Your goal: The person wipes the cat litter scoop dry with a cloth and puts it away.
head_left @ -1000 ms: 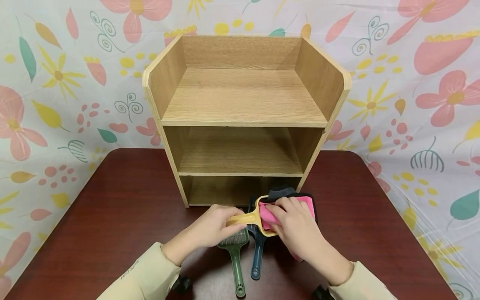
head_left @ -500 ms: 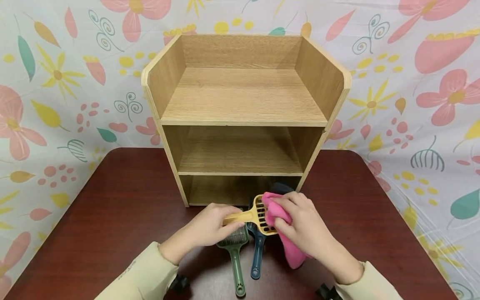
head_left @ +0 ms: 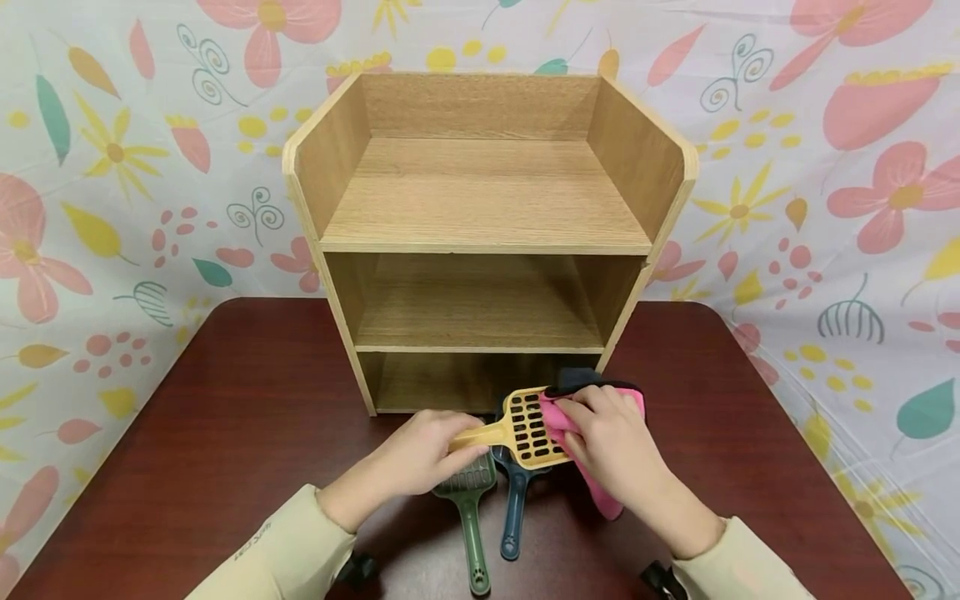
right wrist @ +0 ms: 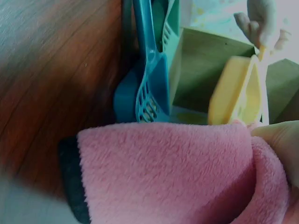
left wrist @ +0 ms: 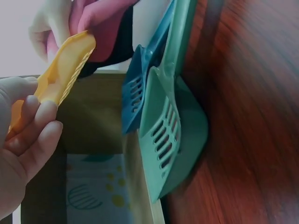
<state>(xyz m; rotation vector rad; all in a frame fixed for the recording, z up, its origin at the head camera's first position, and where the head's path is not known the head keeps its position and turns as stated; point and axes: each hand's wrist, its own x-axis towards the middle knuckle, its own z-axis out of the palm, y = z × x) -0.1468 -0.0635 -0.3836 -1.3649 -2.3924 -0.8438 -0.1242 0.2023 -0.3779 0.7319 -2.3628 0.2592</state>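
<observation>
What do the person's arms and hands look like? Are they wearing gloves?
No gloves: the left hand and right hand are bare. The left sleeve and right sleeve are pale cream and stop short of the hands. Dark lettering, too small to read, runs along the left one. A small black object shows beside each sleeve, too hidden to identify.

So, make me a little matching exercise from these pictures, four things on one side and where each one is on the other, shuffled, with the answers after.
Things
1. yellow scoop
2. blue scoop
3. pink cloth
4. wooden shelf

Places
A. just right of the green scoop in the head view
B. standing on the table
C. held in the left hand
D. held in the right hand

Pairs: 1-C, 2-A, 3-D, 4-B
</observation>
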